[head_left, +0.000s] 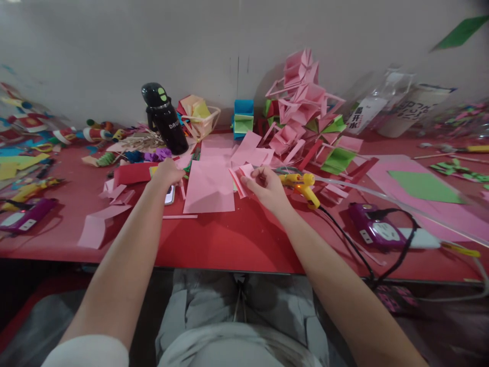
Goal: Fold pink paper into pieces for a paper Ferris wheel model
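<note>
Pale clothing [237, 346] lies nearest; right grip [269, 188] pinches pink paper [237, 179] beside glue gun [304, 187], left grip [167, 175] unclear.

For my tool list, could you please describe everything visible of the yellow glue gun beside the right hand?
The yellow glue gun looks plastic, with a small orange light glowing on its body. It lies right of the right hand, nose toward it; whether they touch is unclear. Its handle slants down to the right, ending at a black cord. A clear stick extends from its rear.
</note>
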`<state>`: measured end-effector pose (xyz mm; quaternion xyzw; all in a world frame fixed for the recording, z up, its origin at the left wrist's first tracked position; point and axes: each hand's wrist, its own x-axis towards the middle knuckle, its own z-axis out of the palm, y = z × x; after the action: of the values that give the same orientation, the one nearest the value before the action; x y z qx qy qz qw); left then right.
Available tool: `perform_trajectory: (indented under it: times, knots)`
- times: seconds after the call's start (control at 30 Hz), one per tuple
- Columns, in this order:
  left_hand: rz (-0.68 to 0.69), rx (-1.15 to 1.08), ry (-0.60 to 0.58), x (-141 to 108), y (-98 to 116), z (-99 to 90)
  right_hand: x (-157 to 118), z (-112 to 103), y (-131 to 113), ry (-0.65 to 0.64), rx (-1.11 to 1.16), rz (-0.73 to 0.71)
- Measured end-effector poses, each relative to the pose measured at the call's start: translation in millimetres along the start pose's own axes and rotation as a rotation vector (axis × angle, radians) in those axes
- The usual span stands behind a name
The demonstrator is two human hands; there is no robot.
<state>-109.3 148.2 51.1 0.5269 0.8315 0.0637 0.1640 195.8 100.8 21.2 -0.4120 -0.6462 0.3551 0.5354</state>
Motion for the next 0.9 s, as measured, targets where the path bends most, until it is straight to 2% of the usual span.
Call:
perform_trajectory:
  times: [0.2,0.3,0.37,0.47,0.6,0.67,0.73,0.8,0.9]
  knots:
    - [0.007,0.005,-0.013,-5,13,2.9,0,0,0,-0.008,-0.025,0.007]
    - [0.008,0.013,-0.010,-8,18,-2.0,0,0,0,-0.004,-0.019,0.005]
    - [0.019,0.056,0.042,-9,17,-9.9,0,0,0,0.000,-0.020,-0.001]
    - [0.041,0.115,0.138,-9,4,-30.6,0,0,1,0.000,-0.026,-0.008]
    - [0.000,0.191,0.148,-10,-28,-63.0,0,0,0,-0.016,-0.015,-0.010]
    - [-0.054,0.218,0.066,-9,-45,-72.2,0,-1,0,-0.020,-0.011,-0.012]
    - [-0.079,0.174,-0.061,-7,-58,-73.2,0,-1,-1,-0.018,-0.006,-0.011]
    - [-0.094,0.109,-0.142,-4,-67,-67.0,0,0,-1,-0.018,-0.001,-0.010]
    - [-0.100,0.058,-0.190,2,-75,-53.0,0,0,-1,-0.025,0.005,-0.013]
